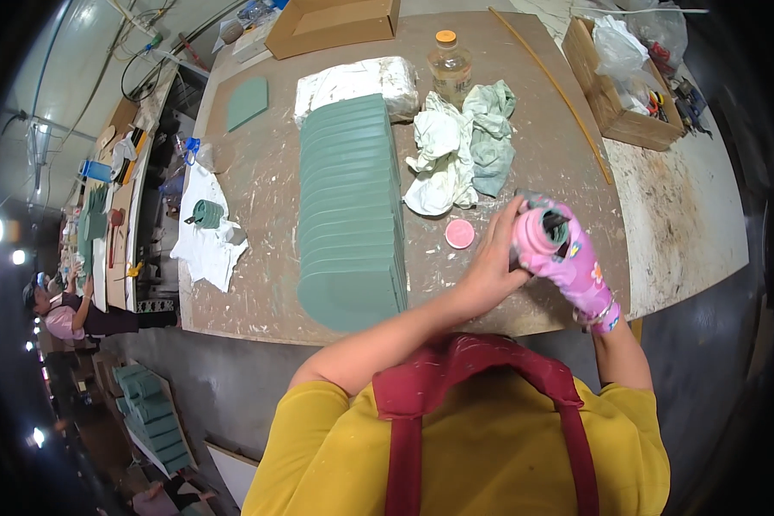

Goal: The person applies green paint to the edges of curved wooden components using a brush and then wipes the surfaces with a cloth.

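At the table's right front, a jar (531, 234) with a pink neck is tilted so its opening shows; greenish stuff and a dark piece are visible inside. My bare left hand (494, 262) is closed around its left side. My right hand (574, 249), in a pink flowered glove or sleeve, wraps the jar's right side, its fingers partly hidden. A round pink lid (460, 233) lies on the table to the left. Farther left runs a long row of overlapping green rounded panels (351, 215). Crumpled pale rags (443, 150) lie beyond the lid.
Behind the row sit a white wrapped bundle (361, 82) and an orange-capped bottle (450, 69). A thin stick (552, 90) and a box of tools (636, 127) are at the right. One green panel (248, 103) and a white cloth (206, 245) lie left. A co-worker (69, 314) stands far left.
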A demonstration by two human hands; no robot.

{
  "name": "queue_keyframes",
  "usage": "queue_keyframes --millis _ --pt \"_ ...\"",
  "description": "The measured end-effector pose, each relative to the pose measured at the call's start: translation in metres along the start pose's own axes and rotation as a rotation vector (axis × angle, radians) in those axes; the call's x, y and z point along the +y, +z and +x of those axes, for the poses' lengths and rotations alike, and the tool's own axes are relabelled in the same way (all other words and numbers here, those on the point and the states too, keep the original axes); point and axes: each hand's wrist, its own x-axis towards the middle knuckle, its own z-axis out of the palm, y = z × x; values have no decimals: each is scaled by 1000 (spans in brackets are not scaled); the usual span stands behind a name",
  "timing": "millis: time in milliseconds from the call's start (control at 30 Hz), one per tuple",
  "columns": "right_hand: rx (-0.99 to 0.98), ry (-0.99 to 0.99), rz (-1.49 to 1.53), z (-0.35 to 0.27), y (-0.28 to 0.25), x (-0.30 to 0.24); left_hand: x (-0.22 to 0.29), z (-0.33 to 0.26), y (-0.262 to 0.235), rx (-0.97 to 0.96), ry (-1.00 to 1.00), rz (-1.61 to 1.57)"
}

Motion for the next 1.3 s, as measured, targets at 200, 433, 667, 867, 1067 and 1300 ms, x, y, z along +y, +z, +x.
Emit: queue_keyframes --millis 200,433,667,867,1067,1300 --pt "324 -261 -166 134 -105 52 7 -5 -28 -33 5 235" --pt "371 -186 -574 204 -150 114 39 -79 -97 325 -171 571" --pt "230 -206 -599 154 -111 58 18 -132 -169 739 -470 703" --pt "-70 -288 -1076 170 -33 90 2 -107 -186 347 -403 843" --pt "184 -362 -807 146 -68 28 -12 -117 -200 258 -382 762" --pt "468 -405 -535 89 -45 -64 -19 -120 -224 372 -331 609"
